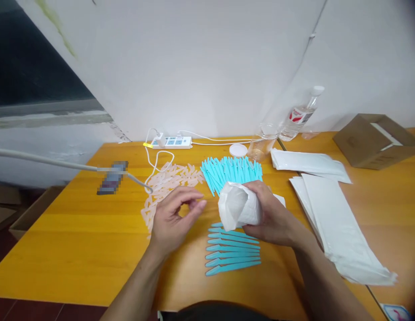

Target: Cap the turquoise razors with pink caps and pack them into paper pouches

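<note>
My right hand (272, 218) grips a white paper pouch (236, 205), held open-mouthed toward the left above the yellow table (76, 232). My left hand (176, 214) hovers just left of the pouch, fingers curled with thumb and forefinger close together; I see nothing in it. Below the hands lies a neat row of turquoise plastic blades (232, 252). A larger fanned pile of the same turquoise pieces (229, 171) lies behind the pouch. A heap of clear pinkish plastic caps (167, 185) sits left of that pile.
Stacks of flat white pouches (331, 218) lie at right, with more (308, 162) behind. A cardboard box (375, 140), a water bottle (303, 113), a glass jar (264, 142), a white lid (238, 150), a power strip (170, 142) with cables, and a phone (113, 177) stand around.
</note>
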A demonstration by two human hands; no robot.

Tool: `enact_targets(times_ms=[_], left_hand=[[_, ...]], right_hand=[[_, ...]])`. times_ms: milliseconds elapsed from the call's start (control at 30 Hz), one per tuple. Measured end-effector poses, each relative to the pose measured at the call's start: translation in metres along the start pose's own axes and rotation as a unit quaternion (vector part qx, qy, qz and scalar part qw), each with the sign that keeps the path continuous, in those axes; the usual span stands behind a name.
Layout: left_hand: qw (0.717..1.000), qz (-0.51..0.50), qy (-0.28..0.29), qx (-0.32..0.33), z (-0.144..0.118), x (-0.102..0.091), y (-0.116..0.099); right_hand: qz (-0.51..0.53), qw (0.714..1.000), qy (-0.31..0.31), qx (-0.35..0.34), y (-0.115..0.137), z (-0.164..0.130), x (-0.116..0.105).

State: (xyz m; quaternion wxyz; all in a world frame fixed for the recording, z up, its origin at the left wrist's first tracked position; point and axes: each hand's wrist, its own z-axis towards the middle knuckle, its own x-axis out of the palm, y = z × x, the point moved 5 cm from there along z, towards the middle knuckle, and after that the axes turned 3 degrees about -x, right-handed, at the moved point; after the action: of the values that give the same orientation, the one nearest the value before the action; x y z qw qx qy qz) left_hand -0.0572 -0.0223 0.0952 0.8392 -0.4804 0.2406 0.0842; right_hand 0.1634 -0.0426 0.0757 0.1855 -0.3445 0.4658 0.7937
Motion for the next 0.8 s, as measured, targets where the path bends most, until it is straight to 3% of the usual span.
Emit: enact_targets(times_ms=[33, 100, 167, 267, 433, 533, 633, 733, 800], left_hand=[[0.999, 0.013, 0.018, -0.032, -0.007, 0.004, 0.014], [0.985, 0.054, 0.136, -0.089, -0.023, 0.023, 0.04], [0.965, 0.108, 0.203, -0.127, -0.037, 0.039, 0.058], [0.956, 0.157, 0.21, -0.135, -0.041, 0.056, 0.066], [0.96, 0.108, 0.237, -0.103, -0.038, 0.063, 0.061], [0.968, 0.07, 0.2, -0.137, -0.045, 0.032, 0.066], [0.98, 0.05, 0.045, -0.187, -0.054, -0.038, 0.067], [0.981, 0.057, -0.104, -0.155, -0.056, -0.104, 0.043], [0.986, 0.081, -0.108, -0.097, -0.048, -0.115, 0.017]], right_hand=[[0.001, 1.0, -0.007, 0.005, -0.001, 0.0, -0.002], [0.0, 1.0, -0.012, 0.012, -0.004, -0.001, -0.004], [0.001, 1.0, -0.007, 0.017, -0.007, -0.001, -0.002], [0.011, 1.0, 0.006, 0.017, -0.009, -0.003, 0.004], [0.015, 1.0, 0.005, 0.019, -0.013, -0.005, 0.008], [0.015, 1.0, 0.002, 0.022, -0.014, -0.006, 0.008], [0.017, 1.0, 0.007, 0.023, -0.015, -0.005, 0.008], [0.009, 0.999, 0.019, 0.025, -0.015, -0.003, 0.011], [0.004, 0.999, 0.028, 0.023, -0.012, -0.002, 0.013]])
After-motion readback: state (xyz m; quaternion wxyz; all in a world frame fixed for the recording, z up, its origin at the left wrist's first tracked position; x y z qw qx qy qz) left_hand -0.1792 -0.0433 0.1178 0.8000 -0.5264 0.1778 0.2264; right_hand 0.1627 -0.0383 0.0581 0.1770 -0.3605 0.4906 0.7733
